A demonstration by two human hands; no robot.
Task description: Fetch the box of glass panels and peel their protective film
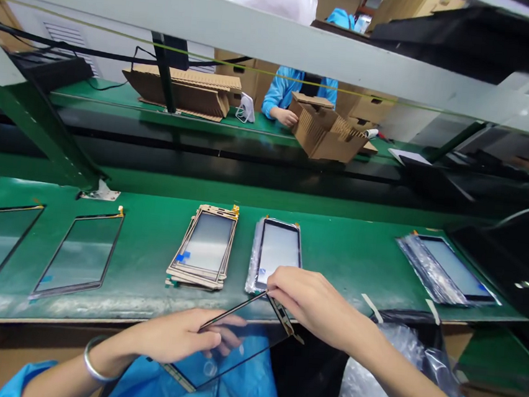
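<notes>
A clear glass panel with a thin dark frame (pixel 250 351) is tilted in front of the blue clothing, below the bench edge. My left hand (pixel 190 338) grips its left side, the thumb on top and the other fingers visible through the glass. At the panel's upper corner my right hand (pixel 304 296) pinches the frame with closed fingers. Just beyond, a stack of panels with a white-screened one on top (pixel 281 250) lies on the green bench (pixel 149 231). Left of it is a stack of beige-framed panels (pixel 206 243) with blue tabs.
Two framed glass panels (pixel 81 252) lie at the left. A wrapped stack (pixel 449 269) is at the right. Clear plastic film (pixel 368 383) hangs below the edge. Across the bench, a person's hand (pixel 285 117) touches a cardboard box (pixel 327 133). A shelf beam (pixel 262 26) crosses above.
</notes>
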